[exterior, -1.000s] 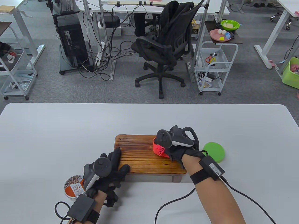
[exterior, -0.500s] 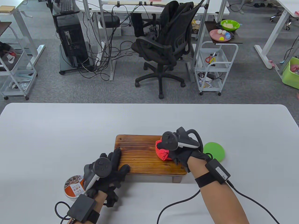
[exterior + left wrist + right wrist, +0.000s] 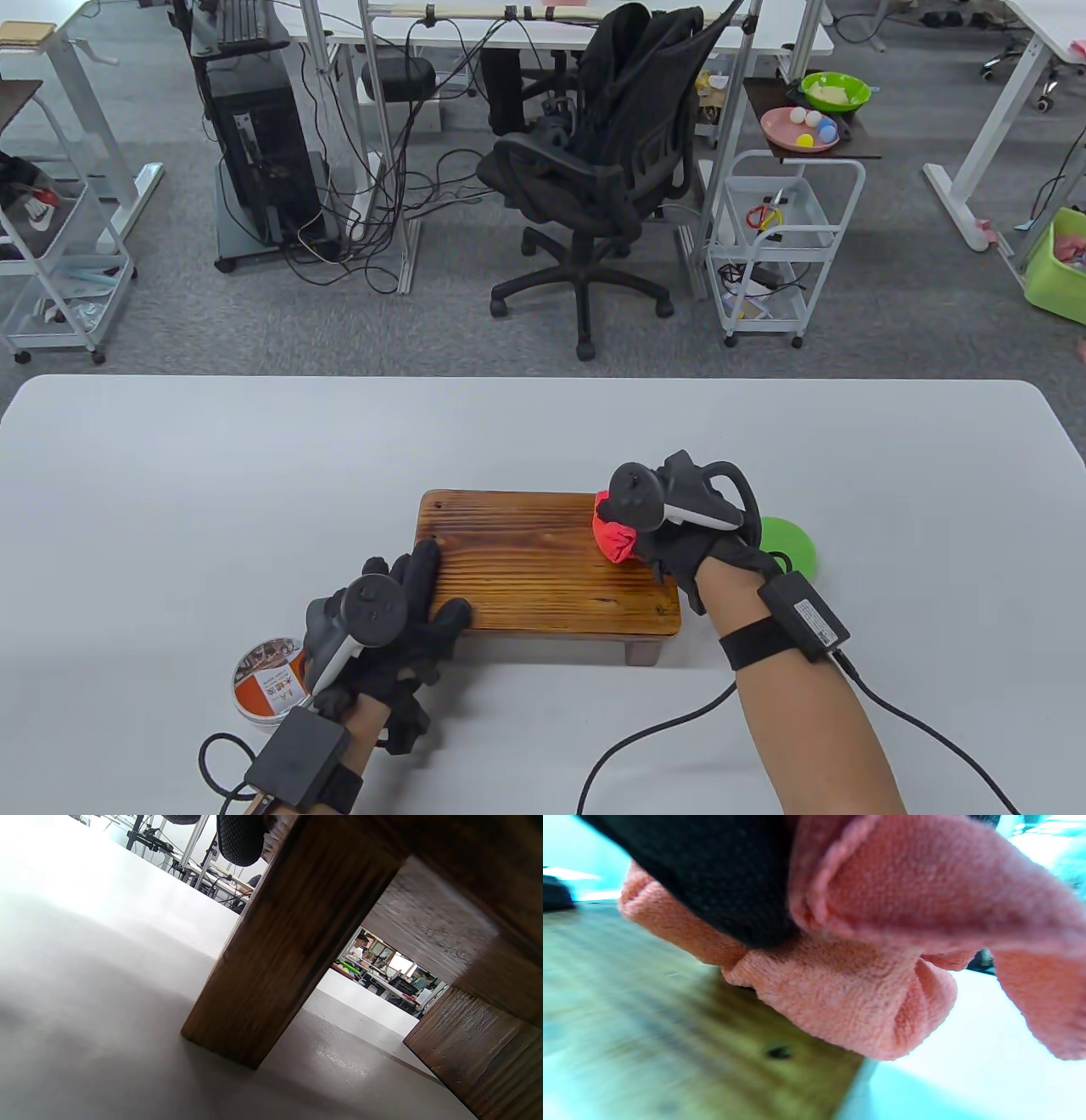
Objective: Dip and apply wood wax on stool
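The wooden stool stood on the white counter, roughly centre, near the front edge. The right hand was at the stool's far-right corner, clenched round a bunched red cloth and pressing it onto the top. In the right wrist view the cloth showed as pinkish terry folds, w/ a black gloved finger over it, and it met the stool's top close to a corner w/ a small dark hole; that view was blurred.

The left hand rested on the stool's near-left corner, fingers laid over the top and the thumb along the front edge, gripping the corner. The left wrist view looked under the seat: one leg planted on the counter, another leg at the right edge, and a gloved fingertip at the top by the seat's edge.

A round wax tin sat on the counter just left of the left wrist, partly hidden by the tracker. A green disc, poss. the lid, lay on the counter just right of the stool, partly behind the right wrist.
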### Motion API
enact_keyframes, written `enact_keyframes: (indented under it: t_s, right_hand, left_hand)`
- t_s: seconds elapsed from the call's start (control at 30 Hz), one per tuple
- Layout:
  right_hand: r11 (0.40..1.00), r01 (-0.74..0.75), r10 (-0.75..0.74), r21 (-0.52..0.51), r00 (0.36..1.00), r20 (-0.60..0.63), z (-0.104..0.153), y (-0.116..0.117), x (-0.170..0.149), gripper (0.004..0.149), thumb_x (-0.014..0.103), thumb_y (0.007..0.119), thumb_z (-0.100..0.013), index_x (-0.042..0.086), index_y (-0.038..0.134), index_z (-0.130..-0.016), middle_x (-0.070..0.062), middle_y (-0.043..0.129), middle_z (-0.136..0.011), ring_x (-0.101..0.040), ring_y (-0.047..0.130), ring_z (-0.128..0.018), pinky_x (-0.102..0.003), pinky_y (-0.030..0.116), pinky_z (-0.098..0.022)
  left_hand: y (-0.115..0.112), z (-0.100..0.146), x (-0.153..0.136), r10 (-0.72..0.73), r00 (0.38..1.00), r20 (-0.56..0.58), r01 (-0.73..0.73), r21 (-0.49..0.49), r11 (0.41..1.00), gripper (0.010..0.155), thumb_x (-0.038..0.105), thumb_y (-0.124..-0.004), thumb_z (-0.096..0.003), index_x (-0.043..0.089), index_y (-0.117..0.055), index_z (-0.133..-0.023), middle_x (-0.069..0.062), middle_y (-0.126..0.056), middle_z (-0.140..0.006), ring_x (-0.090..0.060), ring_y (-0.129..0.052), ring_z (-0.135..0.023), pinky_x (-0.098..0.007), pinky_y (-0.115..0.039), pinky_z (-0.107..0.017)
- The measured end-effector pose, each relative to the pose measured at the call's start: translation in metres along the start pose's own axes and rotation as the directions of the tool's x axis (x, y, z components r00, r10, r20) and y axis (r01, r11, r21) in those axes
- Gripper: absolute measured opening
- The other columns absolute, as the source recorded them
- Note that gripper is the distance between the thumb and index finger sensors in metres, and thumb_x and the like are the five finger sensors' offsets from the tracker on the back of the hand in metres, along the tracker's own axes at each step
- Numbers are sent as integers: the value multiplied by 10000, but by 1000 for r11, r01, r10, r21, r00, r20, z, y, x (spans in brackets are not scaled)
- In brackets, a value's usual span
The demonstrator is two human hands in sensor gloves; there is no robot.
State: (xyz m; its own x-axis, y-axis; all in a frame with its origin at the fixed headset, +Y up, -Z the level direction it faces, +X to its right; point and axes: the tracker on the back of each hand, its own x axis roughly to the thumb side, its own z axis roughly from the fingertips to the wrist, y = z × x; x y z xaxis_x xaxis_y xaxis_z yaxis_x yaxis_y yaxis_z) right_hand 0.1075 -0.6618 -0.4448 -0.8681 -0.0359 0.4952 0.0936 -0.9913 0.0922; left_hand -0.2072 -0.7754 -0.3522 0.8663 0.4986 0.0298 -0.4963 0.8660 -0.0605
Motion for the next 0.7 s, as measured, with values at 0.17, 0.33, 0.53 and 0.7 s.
enact_keyframes:
  t_s: [0.17,0.33,0.53,0.7]
  right_hand:
    - [1000,13,-13,-3,999,-40,0,-2,-8,647,333,1021,-323,412,802,-926,20,852,-976,-296,871,-830,-628,627,-704]
    - [999,-34,25,-34,968,-251,-15,1,-39,647,334,1013,-332,406,791,-935,1,850,-975,-310,873,-820,-628,630,-693]
    - [1000,-9,9,-2,989,-147,-10,2,-27,647,326,1020,-328,397,797,-932,4,848,-973,-310,871,-822,-637,615,-705]
    - [998,-23,24,61,1000,-11,8,-2,-1,643,329,1027,-320,397,817,-924,14,857,-972,-302,874,-830,-650,607,-712]
  left_hand:
    - [0,0,0,-1,1000,0,1,0,1000,970,843,-611,-395,376,-249,-1163,-134,-462,-1241,-488,-292,-1137,-831,-273,-681]
    - [0,0,0,-5,1000,-1,5,0,1000,970,844,-608,-397,373,-247,-1164,-136,-461,-1242,-487,-291,-1138,-831,-272,-681]
    - [0,0,2,-27,1000,-6,27,10,1000,968,848,-597,-395,374,-251,-1164,-128,-474,-1240,-491,-294,-1135,-834,-269,-677]
    - [0,0,2,-23,1000,-5,23,8,1000,968,848,-597,-393,376,-248,-1163,-130,-470,-1240,-490,-297,-1136,-833,-275,-680]
